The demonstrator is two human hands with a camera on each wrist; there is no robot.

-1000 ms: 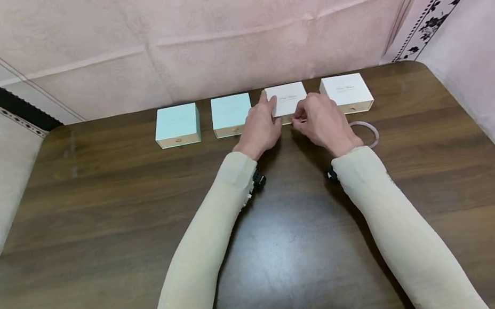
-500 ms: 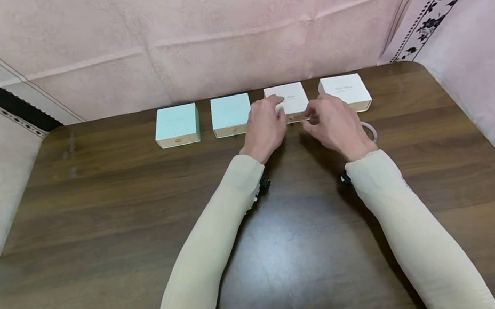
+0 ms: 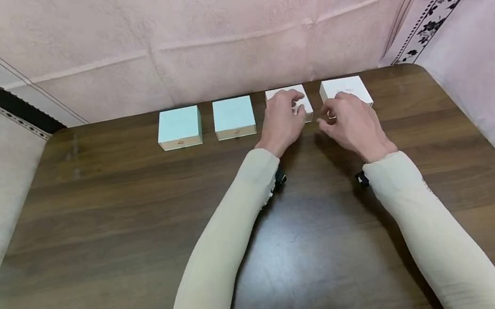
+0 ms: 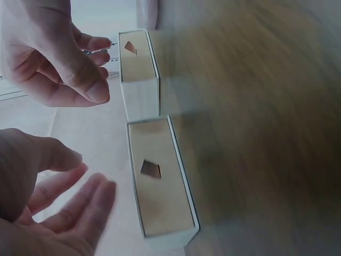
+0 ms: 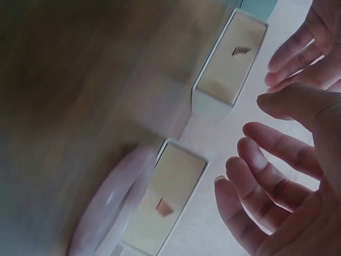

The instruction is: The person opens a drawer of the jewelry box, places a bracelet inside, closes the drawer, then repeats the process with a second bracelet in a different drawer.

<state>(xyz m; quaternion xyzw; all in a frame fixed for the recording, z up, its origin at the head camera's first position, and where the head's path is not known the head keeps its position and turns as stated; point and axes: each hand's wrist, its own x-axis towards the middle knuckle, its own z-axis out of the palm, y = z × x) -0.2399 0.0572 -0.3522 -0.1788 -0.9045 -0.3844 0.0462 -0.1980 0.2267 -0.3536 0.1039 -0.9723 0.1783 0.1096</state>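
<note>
My left hand (image 3: pixel 282 121) hovers over the third box in the row, a white box (image 3: pixel 308 107) whose lid it partly hides. Its fingers are loosely bent and hold nothing. Just to the right, my right hand (image 3: pixel 355 124) is at the front left of the other white box (image 3: pixel 339 86), thumb and fingers apart with nothing between them. Both white boxes have a cream drawer front with a small tan tab (image 4: pixel 151 169). A pale lilac ring (image 5: pixel 98 210) lies by the right white box's drawer front; the right hand hides it in the head view.
Two mint green boxes (image 3: pixel 179 123) with cream fronts stand to the left in the same row. The row lines the far edge of the dark wooden table (image 3: pixel 94 227). Pale pink cloth (image 3: pixel 227 28) hangs behind it and at both sides.
Both hands have moved to the right. The right hand has left the third box's front and its fingers have spread, while the left hand has come further across that box's lid.
</note>
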